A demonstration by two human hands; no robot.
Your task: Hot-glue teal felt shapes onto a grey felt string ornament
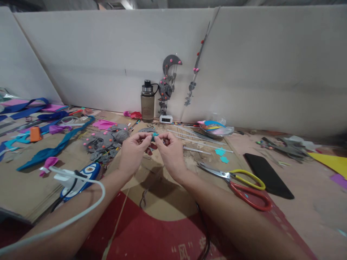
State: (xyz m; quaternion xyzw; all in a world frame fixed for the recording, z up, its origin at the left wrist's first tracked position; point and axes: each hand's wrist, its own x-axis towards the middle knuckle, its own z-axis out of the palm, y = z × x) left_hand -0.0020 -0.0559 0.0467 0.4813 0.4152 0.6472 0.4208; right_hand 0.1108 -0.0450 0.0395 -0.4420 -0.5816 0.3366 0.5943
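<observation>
Over the cardboard, my left hand (132,153) and my right hand (172,155) meet with thumbs and fingertips pinched together. Between them is a small teal piece (154,135), mostly covered by the fingers, so its exact shape cannot be made out. Below the hands, a thin grey-brown cord (143,200) with a loop lies on the cardboard. Right of my right hand lie teal flower-shaped cutouts (220,151). Grey felt pieces with pink and orange pompoms (101,139) are heaped left of my left hand.
Large scissors (229,176) with yellow and red handles lie at the right beside a black phone (267,175). A bottle (148,103) and a small digital clock (166,119) stand before the white partition (94,54). A white cable (101,196) crosses over my left forearm.
</observation>
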